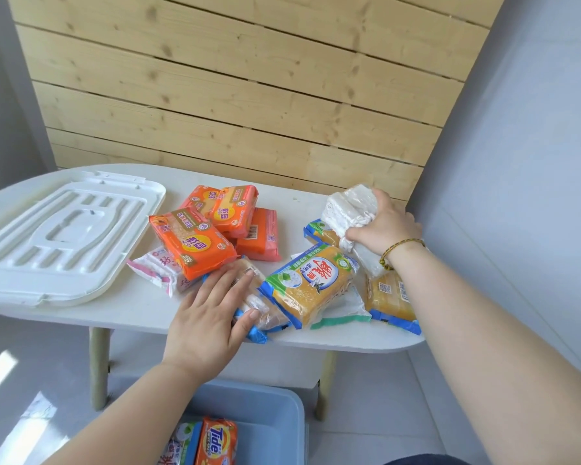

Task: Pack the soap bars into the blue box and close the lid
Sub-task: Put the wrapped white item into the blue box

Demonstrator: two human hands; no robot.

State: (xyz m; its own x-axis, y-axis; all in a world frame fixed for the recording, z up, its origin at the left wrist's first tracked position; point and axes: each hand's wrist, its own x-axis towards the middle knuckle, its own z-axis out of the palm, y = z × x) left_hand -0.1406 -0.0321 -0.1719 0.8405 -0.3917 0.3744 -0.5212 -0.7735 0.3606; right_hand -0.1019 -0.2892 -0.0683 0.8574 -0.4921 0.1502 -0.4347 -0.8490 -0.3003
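From the head view, the right hand (381, 226) grips a white-wrapped soap bar (348, 209) above the white oval table (141, 307); the left hand (212, 310) lies flat and open on a clear-wrapped bar with blue ends (259, 307). Packing is midway: the open blue plastic box (265, 411) sits on the floor below, so the gripped bar probably goes down next, the white ribbed lid (61, 236) last.

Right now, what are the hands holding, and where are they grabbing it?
The right hand grips a white wrapped soap pack by its near end. The left hand lies flat on a blue-edged soap pack, not gripping it.
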